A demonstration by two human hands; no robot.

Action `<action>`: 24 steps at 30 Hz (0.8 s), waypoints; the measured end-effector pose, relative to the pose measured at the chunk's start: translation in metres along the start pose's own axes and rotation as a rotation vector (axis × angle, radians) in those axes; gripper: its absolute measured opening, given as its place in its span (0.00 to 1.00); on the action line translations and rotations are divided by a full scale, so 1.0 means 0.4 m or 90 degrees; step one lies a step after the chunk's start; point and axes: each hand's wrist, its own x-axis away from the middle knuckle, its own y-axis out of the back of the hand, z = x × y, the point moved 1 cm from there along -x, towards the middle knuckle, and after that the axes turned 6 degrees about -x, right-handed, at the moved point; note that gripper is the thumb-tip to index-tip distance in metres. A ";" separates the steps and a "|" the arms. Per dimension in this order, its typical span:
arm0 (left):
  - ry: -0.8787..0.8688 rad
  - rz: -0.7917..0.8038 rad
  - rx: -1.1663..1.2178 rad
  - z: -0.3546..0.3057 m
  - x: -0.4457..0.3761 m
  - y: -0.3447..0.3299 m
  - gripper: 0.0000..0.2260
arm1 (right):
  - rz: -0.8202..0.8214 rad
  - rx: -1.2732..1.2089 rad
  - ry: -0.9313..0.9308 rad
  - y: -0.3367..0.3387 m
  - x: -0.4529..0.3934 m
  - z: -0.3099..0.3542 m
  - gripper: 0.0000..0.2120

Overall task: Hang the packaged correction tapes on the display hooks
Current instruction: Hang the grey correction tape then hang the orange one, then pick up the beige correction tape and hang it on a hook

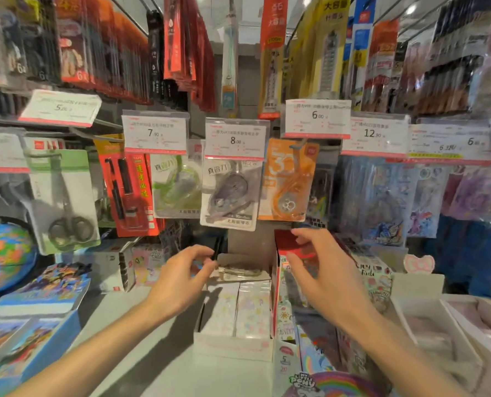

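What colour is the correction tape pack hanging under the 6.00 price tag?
Orange, seen clearly in the head view.

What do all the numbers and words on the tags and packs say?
"7.90": price tag above the green correction tape pack.
"8.00": price tag above the grey correction tape pack.
"6.00": price tag.
"12.90": price tag.
"5.00": tilted price tag.
"30": orange correction tape pack.
"PONY": rainbow pack.
The small print on the tags is blurred.

price tag (235, 139) 8.00, price tag (317, 118) 6.00
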 end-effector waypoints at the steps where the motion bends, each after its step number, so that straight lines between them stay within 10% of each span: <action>1: 0.025 0.005 -0.022 0.035 -0.002 -0.015 0.13 | 0.019 0.003 0.016 -0.015 0.000 0.005 0.20; 13: 0.374 0.133 0.180 0.203 -0.093 -0.196 0.20 | 0.165 -0.017 -0.009 -0.189 -0.034 0.039 0.15; 24: 0.443 0.040 0.530 0.181 -0.084 -0.129 0.07 | 0.244 0.021 -0.102 -0.204 -0.040 0.037 0.15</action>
